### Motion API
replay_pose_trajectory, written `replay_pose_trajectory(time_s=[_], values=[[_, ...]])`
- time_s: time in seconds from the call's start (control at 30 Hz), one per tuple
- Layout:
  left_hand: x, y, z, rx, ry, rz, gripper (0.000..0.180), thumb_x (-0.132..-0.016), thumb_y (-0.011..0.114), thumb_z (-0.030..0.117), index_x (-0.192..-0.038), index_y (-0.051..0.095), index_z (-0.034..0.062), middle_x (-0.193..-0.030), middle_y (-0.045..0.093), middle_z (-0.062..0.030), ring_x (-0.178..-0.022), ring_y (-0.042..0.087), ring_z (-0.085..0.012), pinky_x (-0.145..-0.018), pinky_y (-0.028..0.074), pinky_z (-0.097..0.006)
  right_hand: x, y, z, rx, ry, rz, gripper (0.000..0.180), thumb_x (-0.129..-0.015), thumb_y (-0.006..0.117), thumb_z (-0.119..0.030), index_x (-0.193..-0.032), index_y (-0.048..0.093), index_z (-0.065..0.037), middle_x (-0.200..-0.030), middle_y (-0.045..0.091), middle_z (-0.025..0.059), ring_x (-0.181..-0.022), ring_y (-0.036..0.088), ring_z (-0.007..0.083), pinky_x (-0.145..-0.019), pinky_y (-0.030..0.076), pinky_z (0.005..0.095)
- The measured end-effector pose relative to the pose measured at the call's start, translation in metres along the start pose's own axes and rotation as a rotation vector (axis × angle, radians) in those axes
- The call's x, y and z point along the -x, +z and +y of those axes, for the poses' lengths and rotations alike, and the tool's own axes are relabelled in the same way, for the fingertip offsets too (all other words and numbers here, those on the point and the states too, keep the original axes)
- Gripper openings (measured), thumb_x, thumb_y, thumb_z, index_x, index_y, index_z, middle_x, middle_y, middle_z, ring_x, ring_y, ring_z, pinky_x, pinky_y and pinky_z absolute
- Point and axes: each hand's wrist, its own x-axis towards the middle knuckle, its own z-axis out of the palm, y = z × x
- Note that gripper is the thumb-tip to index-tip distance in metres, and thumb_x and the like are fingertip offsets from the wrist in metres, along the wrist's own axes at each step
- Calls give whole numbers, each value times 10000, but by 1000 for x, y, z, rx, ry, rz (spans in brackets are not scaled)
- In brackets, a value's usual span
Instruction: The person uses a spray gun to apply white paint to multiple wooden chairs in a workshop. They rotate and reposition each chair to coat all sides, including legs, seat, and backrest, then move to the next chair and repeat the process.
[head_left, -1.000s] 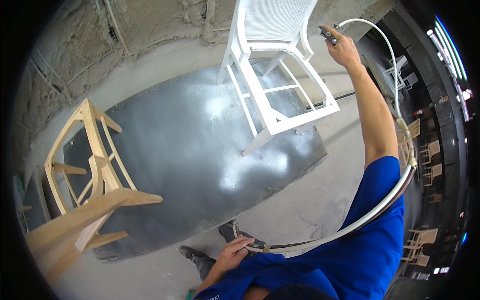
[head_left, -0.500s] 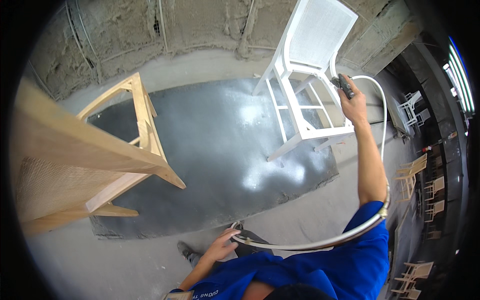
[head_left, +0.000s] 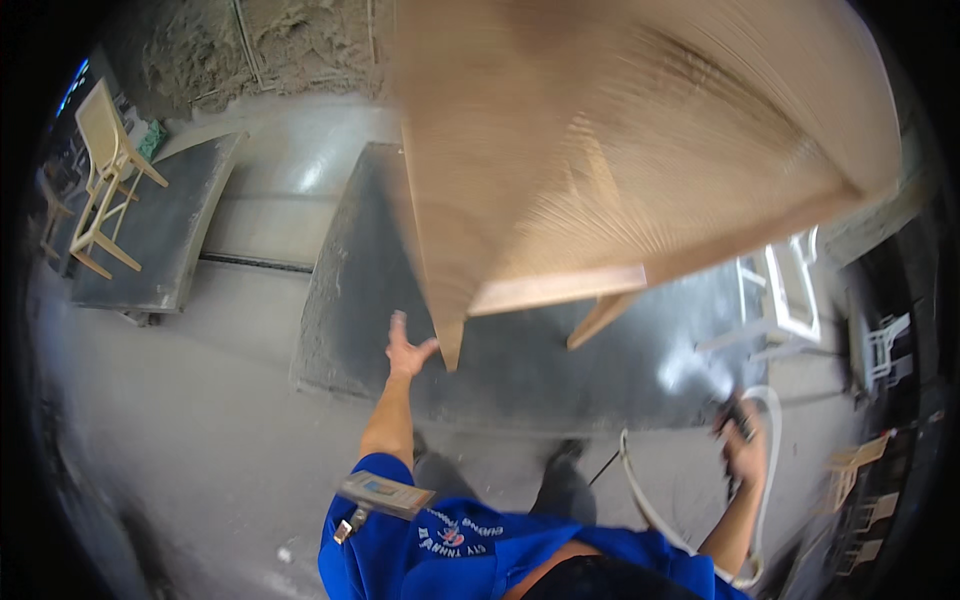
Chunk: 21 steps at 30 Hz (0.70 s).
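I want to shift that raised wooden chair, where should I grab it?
Probably the wooden chair is best taken by the leg hanging lowest, coming from the left where the left hand reaches. It is slim and bare; the broad seat overhead offers no grip.

A short-sleeved blue shirt [head_left: 470, 550] is worn, light lettering and a small red mark printed on its back. A rectangular badge [head_left: 385, 494] is clipped at the left shoulder. Both forearms are bare. A dark shoe [head_left: 563, 456] is seen below.

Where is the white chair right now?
In the head view the white chair stands far right on the dark floor mat, beyond the right hand holding the spray gun.
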Motion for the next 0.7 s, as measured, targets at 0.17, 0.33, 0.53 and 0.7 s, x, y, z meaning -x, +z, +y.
replay_pose_trajectory(time_s=[0.17,0.33,0.53,0.7], values=[[28,55,-12,-122,43,-259,921,-762,865,355,-1541,429,130,-1549,463,-202,-1463,399,-401,-1187,377,-462,41,98,-4,-84,323,-208,691,-966,711,-252,-1568,418,-80,-991,715,118,-843,723,207,-498,490,273],[35,120,27,281,28,205,596,-783,835,292,-1237,526,61,-1189,638,-233,-1110,612,-470,-931,499,-516,16,146,-15,253,256,-434,625,-964,643,-143,-1555,445,-106,-973,706,83,-815,697,176,-659,535,288],[-38,31,86,203,112,423,474,-865,751,271,-1178,506,12,-1050,656,-289,-998,612,-533,-850,486,-556,-42,249,-27,182,-261,-516,571,-937,689,-135,-1487,536,-112,-1348,646,259,-1263,620,420,-1057,481,425],[-103,-70,165,18,-7,368,541,-965,651,462,-1253,535,20,-1131,682,-299,-1109,643,-484,-942,492,-522,-72,369,-65,-184,-291,-208,540,-932,689,-102,-1459,571,-110,-1336,658,236,-1244,642,379,-1059,482,408]])
